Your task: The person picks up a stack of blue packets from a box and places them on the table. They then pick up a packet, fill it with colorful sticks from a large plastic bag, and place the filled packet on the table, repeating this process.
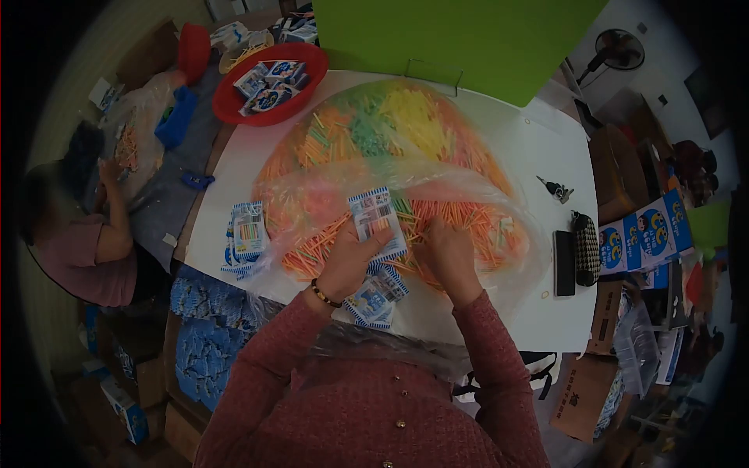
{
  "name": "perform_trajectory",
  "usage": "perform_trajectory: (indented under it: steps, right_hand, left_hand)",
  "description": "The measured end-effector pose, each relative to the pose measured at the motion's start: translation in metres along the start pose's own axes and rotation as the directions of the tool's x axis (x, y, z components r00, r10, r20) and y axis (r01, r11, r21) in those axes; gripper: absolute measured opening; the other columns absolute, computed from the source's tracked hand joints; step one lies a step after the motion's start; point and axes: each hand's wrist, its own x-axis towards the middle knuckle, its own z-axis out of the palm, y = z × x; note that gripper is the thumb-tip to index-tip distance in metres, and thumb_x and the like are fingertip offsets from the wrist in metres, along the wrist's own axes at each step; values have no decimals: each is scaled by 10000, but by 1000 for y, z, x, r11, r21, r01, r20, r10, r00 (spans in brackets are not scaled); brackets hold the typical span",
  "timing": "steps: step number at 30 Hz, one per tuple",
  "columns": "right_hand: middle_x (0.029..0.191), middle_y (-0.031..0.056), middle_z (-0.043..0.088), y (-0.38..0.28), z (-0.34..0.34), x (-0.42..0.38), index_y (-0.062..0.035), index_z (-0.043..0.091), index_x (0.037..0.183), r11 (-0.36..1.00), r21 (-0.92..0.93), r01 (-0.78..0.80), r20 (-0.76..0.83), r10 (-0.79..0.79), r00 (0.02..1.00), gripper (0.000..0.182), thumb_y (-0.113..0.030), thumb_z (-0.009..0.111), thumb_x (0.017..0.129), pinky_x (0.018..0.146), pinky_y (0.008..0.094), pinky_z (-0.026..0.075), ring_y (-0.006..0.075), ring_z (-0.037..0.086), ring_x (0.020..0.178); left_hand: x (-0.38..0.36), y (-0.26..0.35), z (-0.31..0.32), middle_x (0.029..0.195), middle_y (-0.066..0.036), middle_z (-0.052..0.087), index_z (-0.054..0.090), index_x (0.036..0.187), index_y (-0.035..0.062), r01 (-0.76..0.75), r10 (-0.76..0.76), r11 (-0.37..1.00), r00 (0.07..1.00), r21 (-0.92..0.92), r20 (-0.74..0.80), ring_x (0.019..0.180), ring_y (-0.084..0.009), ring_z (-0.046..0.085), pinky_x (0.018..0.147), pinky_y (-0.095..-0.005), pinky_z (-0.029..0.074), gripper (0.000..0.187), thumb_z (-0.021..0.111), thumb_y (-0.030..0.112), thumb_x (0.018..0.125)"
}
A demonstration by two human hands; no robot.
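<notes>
My left hand (349,256) is closed on a small blue-and-white printed packet (378,222), its thumb across the front. A big clear plastic bag (499,195) lies spread on the white table, full of thin coloured sticks (421,117) in orange, green, yellow and pink. At the near right part of this heap, my right hand (446,253) has its fingers curled down against the sticks; whatever they hold is hidden. More packets (376,296) lie below my left wrist. Another small stack of packets (248,230) sits at the table's left side.
A red basin (312,82) with packets stands back left. Behind the heap rises a green board (452,39). Keys (555,189), a black phone (563,263) and a checkered pouch (585,249) lie right. At far left a person (94,242) sits by another table.
</notes>
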Motion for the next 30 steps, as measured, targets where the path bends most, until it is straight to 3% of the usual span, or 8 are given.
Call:
perform_trajectory:
  steps: [8, 13, 16, 20, 22, 25, 27, 30]
  right_hand:
    - [693, 161, 629, 20, 2, -6, -18, 545, 1088, 956, 272, -114, 1, 118, 993, 347, -117, 687, 787, 598, 432, 499, 353, 634, 637]
    - [689, 69, 593, 21, -30, -23, -31, 556, 1199, 764, 584, -275, 71, 289, 955, 408, -59, 703, 819, 606, 285, 474, 140, 591, 644]
    - [803, 81, 667, 35, -19, -30, -47, 627, 1148, 704, 685, -187, -14, 270, 963, 332, -55, 708, 826, 670, 282, 506, 143, 635, 718]
    - [823, 59, 680, 21, -29, -29, -31, 684, 1026, 688, 710, -150, -54, 266, 962, 203, -19, 701, 824, 680, 269, 506, 117, 630, 735]
    - [806, 37, 685, 14, -30, -28, -25, 686, 1006, 716, 697, -39, -66, 119, 991, 141, -25, 661, 867, 636, 260, 485, 94, 617, 716]
    - [799, 68, 686, 1, -26, -21, -29, 684, 997, 869, 489, 79, -107, -30, 994, 133, -19, 648, 869, 657, 269, 496, 110, 633, 728]
    - [804, 78, 684, 2, -15, -19, -32, 683, 997, 883, 466, 52, -72, -21, 997, 135, -18, 648, 867, 668, 275, 503, 115, 642, 744]
    - [834, 81, 687, 4, -3, -19, -34, 681, 990, 819, 573, -28, -25, 52, 998, 128, -12, 643, 870, 696, 285, 515, 120, 657, 786]
  left_hand:
    - [-16, -7, -15, 1143, -101, 672, 576, 1211, 12, 41, -41, 998, 999, 50, 16, 1008, -176, 658, 886, -317, 538, 292, 574, -28, 922]
    - [-17, -7, -25, 1119, -80, 684, 599, 1205, 13, -18, 3, 975, 998, 223, 70, 1009, -143, 648, 887, -289, 516, 286, 595, -11, 920]
    - [-15, -8, -21, 1108, -64, 683, 608, 1196, 11, -71, 43, 949, 994, 308, 97, 987, -123, 641, 869, -280, 511, 279, 610, 2, 918]
    - [-12, -11, -10, 1096, -52, 679, 616, 1188, 4, -11, 4, 979, 999, 203, 37, 983, -127, 639, 867, -284, 516, 259, 591, 9, 931]
    - [-8, -16, -7, 1078, -28, 678, 624, 1186, 14, 14, -17, 986, 1000, 164, 14, 961, -106, 633, 851, -266, 509, 253, 604, 35, 935]
    - [3, -22, 0, 1135, -38, 659, 579, 1265, 3, -96, 54, 935, 990, 340, 130, 1005, -118, 631, 865, -288, 526, 299, 545, 45, 972]
    - [11, -22, 4, 1141, -28, 658, 579, 1271, 12, -76, -41, 916, 959, 395, 280, 1019, -112, 628, 881, -279, 520, 303, 560, 70, 975]
    - [12, -25, -2, 1173, -34, 658, 595, 1253, 12, -115, 11, 860, 978, 497, 208, 1040, -119, 627, 896, -276, 516, 295, 582, 71, 964]
